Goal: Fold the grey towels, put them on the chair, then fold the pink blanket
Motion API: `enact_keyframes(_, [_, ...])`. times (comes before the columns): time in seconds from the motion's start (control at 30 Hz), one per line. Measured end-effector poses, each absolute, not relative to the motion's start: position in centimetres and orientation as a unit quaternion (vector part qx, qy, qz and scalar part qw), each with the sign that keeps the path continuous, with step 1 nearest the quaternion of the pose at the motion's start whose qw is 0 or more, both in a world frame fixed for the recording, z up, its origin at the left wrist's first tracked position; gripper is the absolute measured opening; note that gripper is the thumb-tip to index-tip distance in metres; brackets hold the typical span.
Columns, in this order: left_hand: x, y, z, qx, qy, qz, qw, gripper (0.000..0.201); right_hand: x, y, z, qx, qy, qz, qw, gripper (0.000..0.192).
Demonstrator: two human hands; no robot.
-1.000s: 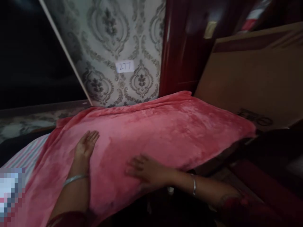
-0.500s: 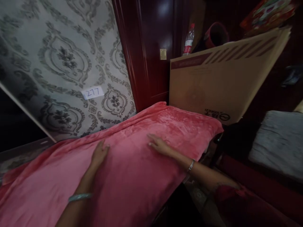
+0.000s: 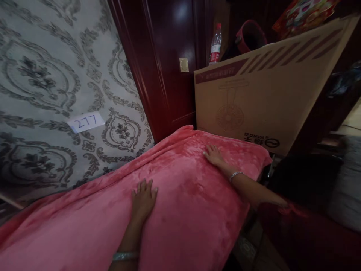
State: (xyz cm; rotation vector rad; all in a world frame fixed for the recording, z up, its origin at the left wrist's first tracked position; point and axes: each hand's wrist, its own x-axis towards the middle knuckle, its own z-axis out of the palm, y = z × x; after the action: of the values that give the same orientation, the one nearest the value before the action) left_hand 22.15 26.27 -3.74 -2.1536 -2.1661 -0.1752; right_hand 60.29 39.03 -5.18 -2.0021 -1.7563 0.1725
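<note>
A pink plush blanket (image 3: 180,210) is spread over a long surface, running from the lower left to the far corner by the cardboard box. My left hand (image 3: 143,199) lies flat on the middle of it, fingers stretched out and a bangle on the wrist. Farther right and nearer the far end, my right hand (image 3: 214,155) rests palm down on the blanket with its fingers spread; a thin bracelet circles that wrist. Neither hand grips the cloth. Folds run along the wall side, and the nap looks ruffled near my right hand.
A large cardboard box (image 3: 254,98) stands past the blanket's far end. Behind its top edge are a plastic bottle (image 3: 216,45) and a red-rimmed round object (image 3: 251,35). Patterned wallpaper (image 3: 50,75) with a "277" paper label (image 3: 86,122) and a dark red wooden door (image 3: 169,67) border the left.
My right hand has slid over the blanket toward the far end. My left hand has moved right and now lies flatter with fingers extended. The view has turned slightly right.
</note>
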Motion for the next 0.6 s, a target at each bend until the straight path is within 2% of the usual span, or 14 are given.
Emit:
enact_keyframes(0.33, [22.2, 26.7, -4.3, -0.699, -0.708, -0.054, 0.086, 0.053, 58.6, 44.6, -3.4, -0.747, -0.645, 0.074, 0.146, 0.066])
enact_keyframes(0.47, [21.8, 26.8, -4.8, -0.7, -0.705, -0.091, 0.061, 0.057, 52.0, 42.0, -2.5, -0.601, -0.785, 0.077, 0.128, 0.06])
enact_keyframes(0.6, [20.7, 27.2, -5.7, -0.69, -0.684, -0.236, 0.008, 0.063, 44.7, 33.9, -3.7, -0.352, -0.926, 0.083, 0.112, 0.07])
